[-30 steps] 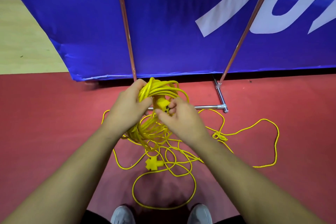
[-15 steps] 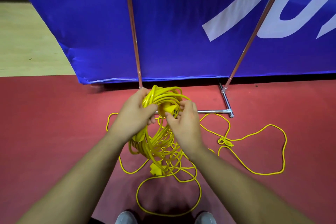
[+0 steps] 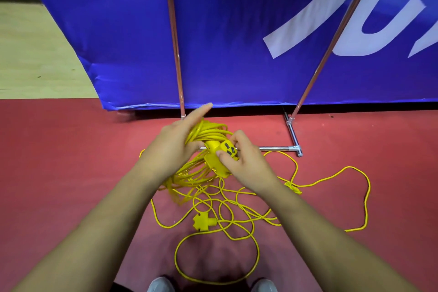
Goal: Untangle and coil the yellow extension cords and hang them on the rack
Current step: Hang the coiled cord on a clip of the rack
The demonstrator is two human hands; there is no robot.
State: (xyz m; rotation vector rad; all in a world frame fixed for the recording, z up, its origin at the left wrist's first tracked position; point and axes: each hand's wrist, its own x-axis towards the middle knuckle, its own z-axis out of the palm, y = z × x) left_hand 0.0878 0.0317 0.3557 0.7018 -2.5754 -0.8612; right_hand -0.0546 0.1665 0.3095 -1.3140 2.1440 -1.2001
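Note:
A bundle of coiled yellow extension cord (image 3: pixel 206 131) hangs over my left hand (image 3: pixel 174 143), whose fingers stretch straight forward through the loops. My right hand (image 3: pixel 246 161) pinches the yellow multi-outlet socket end (image 3: pixel 221 153) of the cord, with its dark slots facing up. More yellow cord lies loose and tangled on the red floor (image 3: pixel 239 206), with a second yellow socket block (image 3: pixel 203 220) below the hands and a small knot (image 3: pixel 294 187) at the right. The rack's two thin poles (image 3: pixel 174 38) rise just behind, from a chrome base bar (image 3: pixel 277 148).
A blue banner with white lettering (image 3: pixel 248 31) stands right behind the rack. The red floor (image 3: pixel 59 161) meets a pale wooden floor (image 3: pixel 30 54) at the far left. My shoe tips (image 3: pixel 157 285) show at the bottom edge, inside a large cord loop.
My left hand's fingers have straightened out through the coil. My right hand has turned the socket end face up, and the hanging loops have swung to the left.

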